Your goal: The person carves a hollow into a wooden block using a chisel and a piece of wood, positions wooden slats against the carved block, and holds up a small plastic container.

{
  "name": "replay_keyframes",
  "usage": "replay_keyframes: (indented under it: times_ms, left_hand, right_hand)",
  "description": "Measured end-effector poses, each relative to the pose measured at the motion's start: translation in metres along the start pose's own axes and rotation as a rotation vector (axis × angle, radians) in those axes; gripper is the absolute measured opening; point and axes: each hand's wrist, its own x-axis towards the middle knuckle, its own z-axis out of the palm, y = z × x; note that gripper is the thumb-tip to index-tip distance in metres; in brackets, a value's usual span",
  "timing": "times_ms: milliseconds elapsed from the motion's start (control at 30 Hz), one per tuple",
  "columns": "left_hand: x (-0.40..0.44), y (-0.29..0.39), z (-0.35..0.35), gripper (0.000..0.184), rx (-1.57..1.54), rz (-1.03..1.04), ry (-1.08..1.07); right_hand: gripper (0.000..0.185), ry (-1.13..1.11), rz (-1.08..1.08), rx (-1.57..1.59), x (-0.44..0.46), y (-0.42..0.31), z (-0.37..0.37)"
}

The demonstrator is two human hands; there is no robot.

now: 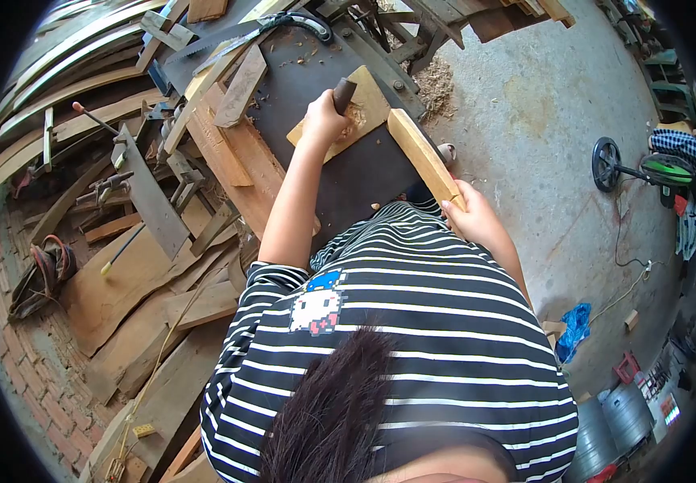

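My left hand (325,121) is closed around the dark, round handle of a chisel (345,93), over a pale wooden board (370,87). The chisel's blade is hidden by my hand and the angle. A rough hollow with fresh shavings (356,117) shows in the board beside my fist. My right hand (477,211) grips the near end of a long, squared wooden bar (422,154). The bar's far end is by the board's right corner; I cannot tell if they touch.
The board lies on a dark worktop (364,179) scattered with chips. A handsaw (227,50) rests at its far side, near wood offcuts (242,87). Planks (203,302) and clamps (110,185) crowd the left. A wheeled scooter (606,164) stands on the concrete floor at right.
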Motion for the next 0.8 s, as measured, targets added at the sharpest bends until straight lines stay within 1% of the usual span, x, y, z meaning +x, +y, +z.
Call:
replay_keyframes:
  times_ms: [100,333,400,467,600,733,800]
  left_hand:
    - [0.000,0.005,0.006,0.039,0.011,-0.042,0.031]
    - [0.001,-0.001,0.013,0.038,-0.018,-0.033,0.092]
    - [0.001,0.002,0.017,0.037,0.031,-0.112,0.079]
    - [0.001,0.004,0.020,0.036,0.057,-0.116,0.081]
    - [0.001,0.004,0.018,0.035,0.088,-0.123,0.058]
    - [-0.006,0.015,0.018,0.034,0.120,-0.152,0.093]
    - [-0.007,0.013,0.021,0.034,0.114,-0.124,0.089]
  right_hand:
    - [0.038,0.005,0.030,-0.005,-0.001,0.000,0.000]
    - [0.039,0.017,0.037,-0.103,-0.003,-0.007,0.001]
    - [0.040,0.018,0.057,-0.141,-0.004,-0.006,0.001]
    - [0.042,0.077,-0.051,-0.309,-0.003,-0.001,0.003]
    - [0.041,0.061,-0.017,-0.350,-0.013,-0.019,0.002]
    - [0.039,0.086,-0.090,-0.372,-0.017,-0.021,0.002]
    - [0.038,0.092,-0.113,-0.381,-0.018,-0.021,0.003]
